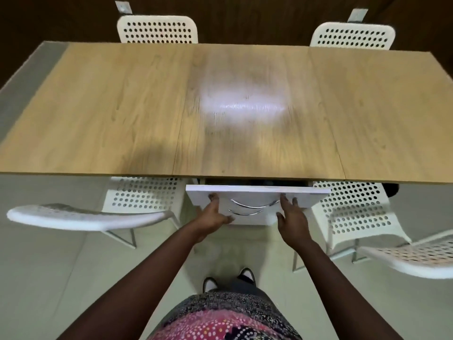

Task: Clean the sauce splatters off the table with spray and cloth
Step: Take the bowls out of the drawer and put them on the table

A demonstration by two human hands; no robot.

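Note:
A long wooden table (122, 106) fills the upper half of the head view, its top shiny in the middle with a light glare. No sauce marks, spray bottle or cloth show. Under the table's near edge a white drawer (257, 191) is pulled slightly out, above a second drawer front; both have curved chrome handles (255, 205). My left hand (213, 214) rests flat against the left part of the drawer front, fingers spread. My right hand (291, 217) is flat on the right part, fingertips near the drawer's top edge. Neither hand holds anything.
White perforated chairs surround the table: two at the far side (157, 29) (353, 35), one tucked under at the near left (142, 195), one at the near right (355, 212), and two seats (85, 217) (416, 256) at my sides. Pale floor lies below, with my feet (228, 278).

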